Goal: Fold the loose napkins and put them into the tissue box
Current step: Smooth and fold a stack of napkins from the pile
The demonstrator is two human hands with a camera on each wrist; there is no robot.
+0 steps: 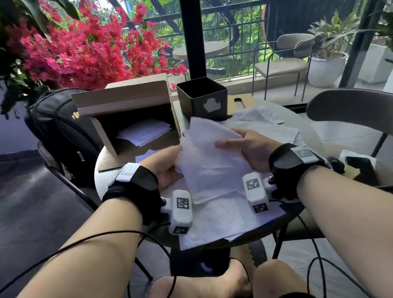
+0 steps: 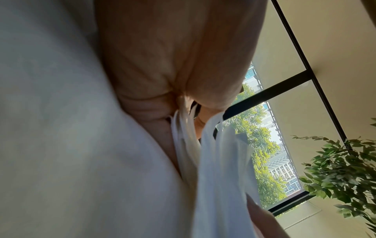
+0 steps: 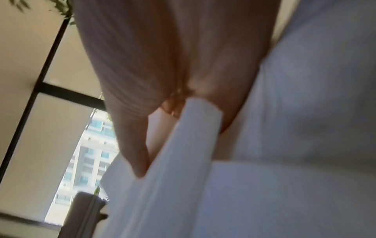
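Note:
A white napkin (image 1: pixel 210 157) is held up over the round table (image 1: pixel 290 216), bent along its length. My left hand (image 1: pixel 167 166) grips its left edge, and in the left wrist view the napkin (image 2: pixel 221 169) is pinched between thumb and fingers. My right hand (image 1: pixel 243 146) holds the right edge, thumb on top; the right wrist view shows the napkin (image 3: pixel 193 145) clamped in the fingers. More loose napkins (image 1: pixel 225 218) lie flat beneath. The cardboard box (image 1: pixel 129 112) lies on its side at the back left, with folded napkins (image 1: pixel 144 132) inside.
A black square tin (image 1: pixel 205 99) stands behind the napkin. A black backpack (image 1: pixel 62 132) sits on the chair to the left. A grey chair (image 1: pixel 366 109) curves round on the right. Cables hang from both wrists across my legs.

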